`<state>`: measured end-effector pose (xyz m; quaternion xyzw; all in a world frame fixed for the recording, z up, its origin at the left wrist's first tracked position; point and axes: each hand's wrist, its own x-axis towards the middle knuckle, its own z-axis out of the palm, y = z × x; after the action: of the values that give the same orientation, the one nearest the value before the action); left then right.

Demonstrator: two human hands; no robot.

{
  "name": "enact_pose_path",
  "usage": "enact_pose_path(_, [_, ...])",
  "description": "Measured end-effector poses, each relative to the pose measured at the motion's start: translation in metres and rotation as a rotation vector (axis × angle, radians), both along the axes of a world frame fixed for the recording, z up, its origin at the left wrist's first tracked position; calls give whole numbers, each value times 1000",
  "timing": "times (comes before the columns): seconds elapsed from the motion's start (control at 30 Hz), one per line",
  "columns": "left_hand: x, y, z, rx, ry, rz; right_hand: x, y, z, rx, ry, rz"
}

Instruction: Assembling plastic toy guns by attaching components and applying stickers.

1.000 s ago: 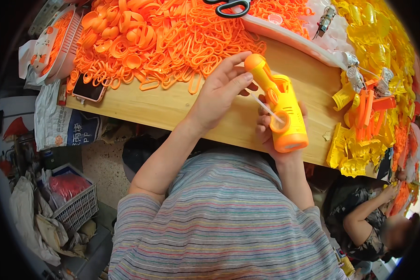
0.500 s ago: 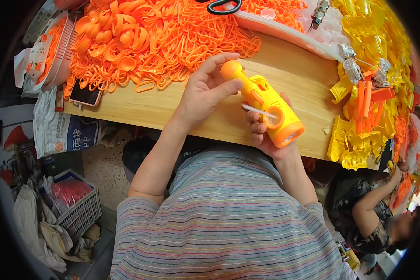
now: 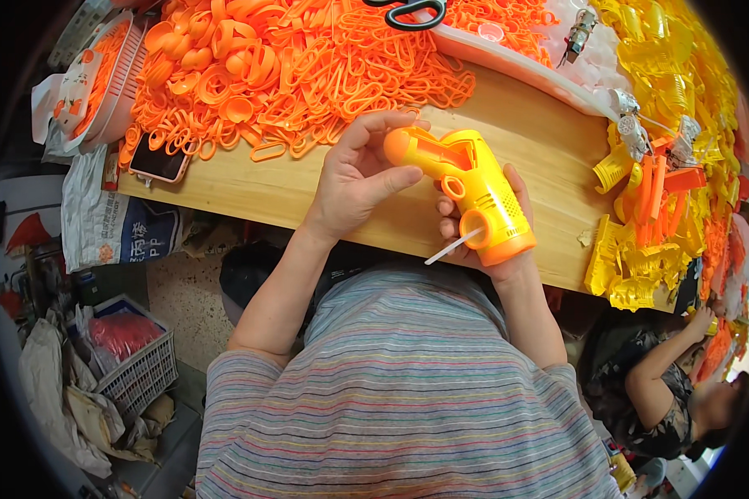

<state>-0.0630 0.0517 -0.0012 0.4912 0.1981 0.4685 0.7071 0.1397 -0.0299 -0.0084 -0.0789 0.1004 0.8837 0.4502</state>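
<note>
Orange-and-yellow toy gun (image 3: 470, 187) has tilted lower at centre frame; right hand (image 3: 495, 241) grips its base, left hand (image 3: 358, 179) now pinches the orange tip.

Left hand (image 3: 359, 185) raised over the bench edge, fingers curled, thumb extended rightward, forearm bare and angled up from the lower left, right hand (image 3: 484, 223) cupped, fingers wrapped, wrist bent.

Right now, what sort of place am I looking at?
Likely a small toy-assembly workshop: heaps of orange plastic parts and yellow plastic parts cover a wooden workbench, and both hands hold a yellow-orange toy gun.
</note>
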Motion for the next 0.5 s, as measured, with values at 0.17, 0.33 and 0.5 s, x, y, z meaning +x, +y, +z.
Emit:
enact_pose_path(0.17, [-3, -1, -6, 78, 34, -6, -1, 3, -4, 135, -73, -88])
enact_pose_path(0.33, [-6, -6, -11, 26, -2, -7, -1, 2, 2, 115, -138, -88])
enact_pose_path(0.5, [-8, -12, -13, -7, 25, 39, 0, 4, 12, 28, -321, -106])
